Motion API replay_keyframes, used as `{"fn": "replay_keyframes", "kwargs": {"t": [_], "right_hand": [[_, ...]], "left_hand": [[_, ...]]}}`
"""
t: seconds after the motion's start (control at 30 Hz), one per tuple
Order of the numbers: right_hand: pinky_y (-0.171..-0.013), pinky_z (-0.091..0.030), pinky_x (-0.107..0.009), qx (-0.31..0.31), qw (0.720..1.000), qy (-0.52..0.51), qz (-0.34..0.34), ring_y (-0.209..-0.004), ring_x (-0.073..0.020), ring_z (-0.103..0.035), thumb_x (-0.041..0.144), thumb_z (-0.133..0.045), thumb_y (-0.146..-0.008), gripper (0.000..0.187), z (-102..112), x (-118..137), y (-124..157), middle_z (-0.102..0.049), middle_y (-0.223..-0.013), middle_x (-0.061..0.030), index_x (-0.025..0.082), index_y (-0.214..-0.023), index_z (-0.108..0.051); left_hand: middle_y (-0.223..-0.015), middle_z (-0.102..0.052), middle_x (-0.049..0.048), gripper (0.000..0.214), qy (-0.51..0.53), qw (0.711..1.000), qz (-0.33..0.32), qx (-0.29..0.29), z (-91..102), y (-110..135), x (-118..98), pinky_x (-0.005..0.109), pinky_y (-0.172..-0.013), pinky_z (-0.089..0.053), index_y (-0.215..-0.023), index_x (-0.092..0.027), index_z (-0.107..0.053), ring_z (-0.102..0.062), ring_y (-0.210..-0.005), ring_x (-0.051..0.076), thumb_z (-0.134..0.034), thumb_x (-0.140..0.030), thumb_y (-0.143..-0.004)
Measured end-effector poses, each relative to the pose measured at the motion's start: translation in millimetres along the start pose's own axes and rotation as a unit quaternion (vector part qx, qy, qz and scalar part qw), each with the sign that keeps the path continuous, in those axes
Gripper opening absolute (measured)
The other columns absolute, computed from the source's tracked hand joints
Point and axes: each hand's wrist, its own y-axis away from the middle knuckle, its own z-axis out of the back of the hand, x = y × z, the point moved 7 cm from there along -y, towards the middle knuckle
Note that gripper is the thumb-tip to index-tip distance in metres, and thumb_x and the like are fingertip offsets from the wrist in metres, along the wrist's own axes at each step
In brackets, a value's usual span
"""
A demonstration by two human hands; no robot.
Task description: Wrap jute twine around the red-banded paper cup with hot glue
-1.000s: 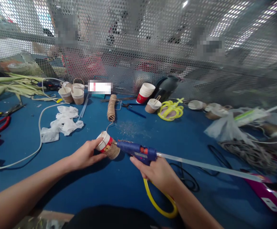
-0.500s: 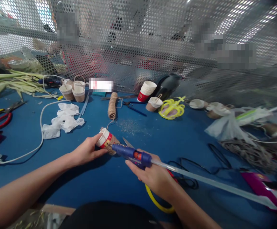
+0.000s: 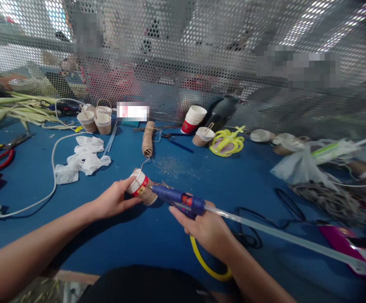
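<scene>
My left hand (image 3: 116, 198) grips a paper cup (image 3: 138, 184), tilted over the table, with twine wound round its lower part and a red band bare near the rim. A strand of twine runs from the cup to a twine roll (image 3: 148, 139) behind it. My right hand (image 3: 206, 229) is closed round a blue hot glue gun (image 3: 179, 200), a long clear glue stick (image 3: 265, 235) sticking out of its back. The gun's nozzle is at the cup's side, near the edge of the wound twine; whether it touches I cannot tell. Yellow-handled scissors (image 3: 206, 265) lie partly under my right hand.
Behind stand several twine-wrapped cups (image 3: 102, 123), a stack of paper cups (image 3: 193, 118), pliers (image 3: 179, 144) and a yellow crown-shaped piece (image 3: 227, 142). Crumpled white tissue (image 3: 85, 155) and a white cable (image 3: 54, 164) lie left; a plastic bag (image 3: 299, 168) right. A perforated metal screen (image 3: 170, 54) closes the back.
My right hand has drawn the glue gun slightly to the right, so its nozzle sits farther right along the cup. My left hand keeps the cup in nearly the same place.
</scene>
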Motion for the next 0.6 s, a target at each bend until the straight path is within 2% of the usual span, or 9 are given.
{"fn": "replay_keyframes", "kwargs": {"t": [0.17,0.33,0.5,0.6], "right_hand": [[-0.041,-0.044,-0.023,0.04,0.998,0.01,-0.051,-0.034,-0.0112,-0.05,0.034,-0.05,-0.075,0.03,-2,-8,-2,-0.047,-0.037,0.0042,0.021,-0.048,-0.044],[-0.038,-0.042,-0.02,0.041,0.995,-0.027,-0.09,-0.033,-0.0092,-0.048,0.033,-0.05,-0.075,0.032,-4,-12,-5,-0.045,-0.037,0.0045,0.021,-0.047,-0.042],[-0.042,-0.043,-0.02,0.042,0.994,-0.038,-0.095,-0.035,-0.009,-0.047,0.033,-0.051,-0.074,0.032,-5,-13,-6,-0.046,-0.037,0.0039,0.02,-0.047,-0.042],[-0.042,-0.042,-0.02,0.045,0.99,-0.06,-0.123,-0.035,-0.009,-0.046,0.036,-0.051,-0.074,0.03,-7,-17,-5,-0.046,-0.037,0.004,0.02,-0.051,-0.045]], "left_hand": [[-0.094,-0.064,0.0059,0.032,0.005,1.0,-0.019,0.004,0.6,1,-4,0.027,-0.073,-0.045,-0.105,-0.015,-0.049,-0.059,-0.079,0.017,-0.052,-0.029,-0.077],[-0.1,-0.063,0.0076,0.033,0.013,1.0,-0.025,0.008,-0.6,1,-3,0.029,-0.077,-0.045,-0.108,-0.015,-0.048,-0.059,-0.087,0.019,-0.052,-0.029,-0.078],[-0.095,-0.064,0.0078,0.031,0.007,1.0,-0.011,0.016,-2.4,1,0,0.028,-0.074,-0.046,-0.104,-0.014,-0.049,-0.059,-0.082,0.019,-0.051,-0.031,-0.079],[-0.094,-0.064,0.0071,0.032,0.007,1.0,-0.011,0.015,-2.2,1,0,0.028,-0.072,-0.046,-0.105,-0.014,-0.048,-0.06,-0.08,0.018,-0.051,-0.031,-0.078]]}}
